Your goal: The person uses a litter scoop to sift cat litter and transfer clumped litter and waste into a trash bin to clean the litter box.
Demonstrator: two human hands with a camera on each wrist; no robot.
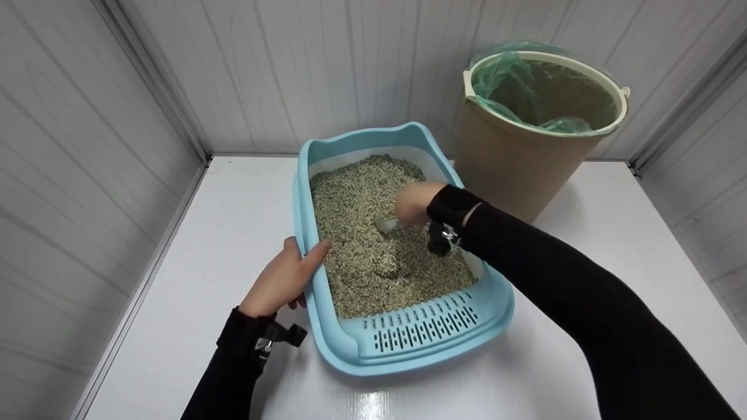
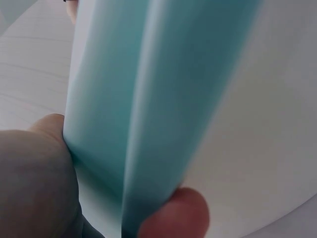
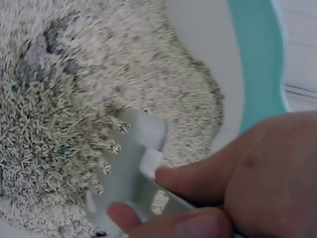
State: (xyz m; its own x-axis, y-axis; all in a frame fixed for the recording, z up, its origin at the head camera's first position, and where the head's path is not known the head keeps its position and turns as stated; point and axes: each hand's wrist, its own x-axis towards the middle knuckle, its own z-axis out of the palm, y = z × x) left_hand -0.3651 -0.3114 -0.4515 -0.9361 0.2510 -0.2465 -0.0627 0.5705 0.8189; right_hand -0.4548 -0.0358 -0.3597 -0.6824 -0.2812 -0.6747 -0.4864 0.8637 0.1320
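Observation:
A light blue litter box (image 1: 408, 356) stands on the white table, filled with pellet cat litter (image 1: 362, 192). My left hand (image 1: 286, 274) grips its left side, thumb over the rim and fingers beneath the outer edge; the left wrist view shows the blue wall (image 2: 163, 99) between thumb and fingertip. With my right hand (image 1: 414, 203) I hold a pale grey litter scoop (image 3: 131, 153) by its handle. The scoop's slotted end is pushed into the litter, and pellets show through its slots. Darker clumps (image 3: 37, 54) lie in the litter beside it.
Behind the box to the right, a tall beige bin (image 1: 513, 157) lined with a green plastic bag (image 1: 496, 76) stands close to the box's edge. White panel walls (image 1: 350, 70) close off the back and both sides of the table (image 1: 245, 198).

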